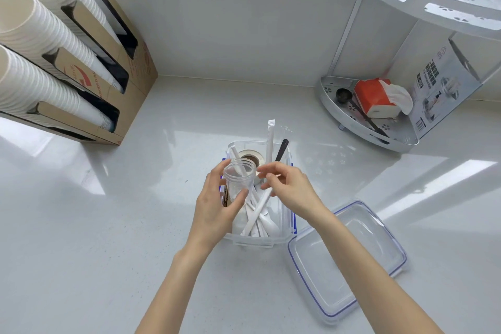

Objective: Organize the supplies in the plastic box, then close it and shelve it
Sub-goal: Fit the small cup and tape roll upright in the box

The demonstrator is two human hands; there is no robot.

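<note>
A clear plastic box with blue clips stands open on the white counter, holding white spoons, wrapped straws, a black stirrer and a tape roll. My left hand grips a small clear jar over the box's left side. My right hand is above the box, fingers closed on a white wrapped straw that slants down into it. The box's lid, clear with a blue seal, lies on the counter to the right of the box.
A cardboard dispenser with stacks of white paper cups stands at the left against the wall. At the back right is a white two-tier corner shelf, holding a red tissue pack, a black scoop and a printed box.
</note>
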